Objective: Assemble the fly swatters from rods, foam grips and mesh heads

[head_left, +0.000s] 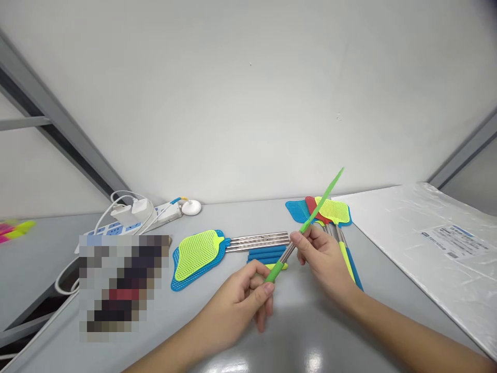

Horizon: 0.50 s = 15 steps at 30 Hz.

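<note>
Between my hands a green fly swatter is raised at a slant, its flat head seen edge-on and pointing up to the right. My left hand is closed on the green handle at its lower end. My right hand pinches the neck below the head, and metal rod shows between the two hands. Behind them lie yellow-green and blue swatter heads with several metal rods stretching right. Loose blue handle tubes and a yellow one lie beside the rods, partly hidden by my hands.
More swatters in blue, red and yellow-green lie at the back right, beside a white wrapped sheet with a label. A power strip with plugs and cables, a white round device and a pixelated patch are on the left.
</note>
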Tool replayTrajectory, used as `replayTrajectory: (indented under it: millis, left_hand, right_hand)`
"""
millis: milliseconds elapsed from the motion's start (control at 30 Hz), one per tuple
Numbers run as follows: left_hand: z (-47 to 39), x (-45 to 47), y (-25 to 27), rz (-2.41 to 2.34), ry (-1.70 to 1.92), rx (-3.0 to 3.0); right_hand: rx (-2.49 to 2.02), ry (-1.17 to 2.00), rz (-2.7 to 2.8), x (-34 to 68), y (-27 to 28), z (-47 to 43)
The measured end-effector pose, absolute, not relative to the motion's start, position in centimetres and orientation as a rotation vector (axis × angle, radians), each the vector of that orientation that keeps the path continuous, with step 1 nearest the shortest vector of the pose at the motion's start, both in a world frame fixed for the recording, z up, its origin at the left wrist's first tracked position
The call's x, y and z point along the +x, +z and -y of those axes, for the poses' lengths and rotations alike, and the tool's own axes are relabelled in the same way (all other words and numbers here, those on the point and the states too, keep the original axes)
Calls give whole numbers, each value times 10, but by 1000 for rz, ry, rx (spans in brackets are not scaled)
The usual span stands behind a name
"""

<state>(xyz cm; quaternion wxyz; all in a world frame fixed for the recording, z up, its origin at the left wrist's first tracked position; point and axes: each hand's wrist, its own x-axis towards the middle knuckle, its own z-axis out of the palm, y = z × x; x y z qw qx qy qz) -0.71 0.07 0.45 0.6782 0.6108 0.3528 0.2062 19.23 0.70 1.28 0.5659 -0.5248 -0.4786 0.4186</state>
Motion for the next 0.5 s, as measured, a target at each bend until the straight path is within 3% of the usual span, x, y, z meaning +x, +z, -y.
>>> replayTrajectory:
  millis: [100,300,500]
  left_hand:
    - [5,-3,2,-733,458,1359]
    - [11,-2,3,-741,509,1625]
    - [0,-11,8,-860,472,1787]
  right_hand:
    - [-1156,998,1225,184,11,-1]
    - [-1028,1432,1472,165,3,12]
    - [-1612,676,1910,208,37,-3]
